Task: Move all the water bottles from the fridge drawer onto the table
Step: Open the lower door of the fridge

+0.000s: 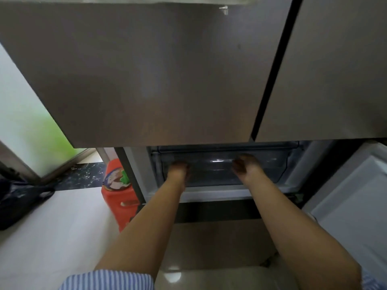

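both hands on the clear fridge drawer front, its long axis crosswise: left hand and right hand level, grip curled on rim. no bottles visible.

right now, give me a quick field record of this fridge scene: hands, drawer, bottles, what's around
left hand: on the front edge of the drawer, left side
right hand: on the front edge of the drawer, right side
fridge drawer: clear plastic, low in the fridge below the closed upper doors
lower fridge door: swung open at right
water bottles: none visible; drawer interior is dim and blurred
table: out of view
beside fridge: orange plastic container on the floor, at left
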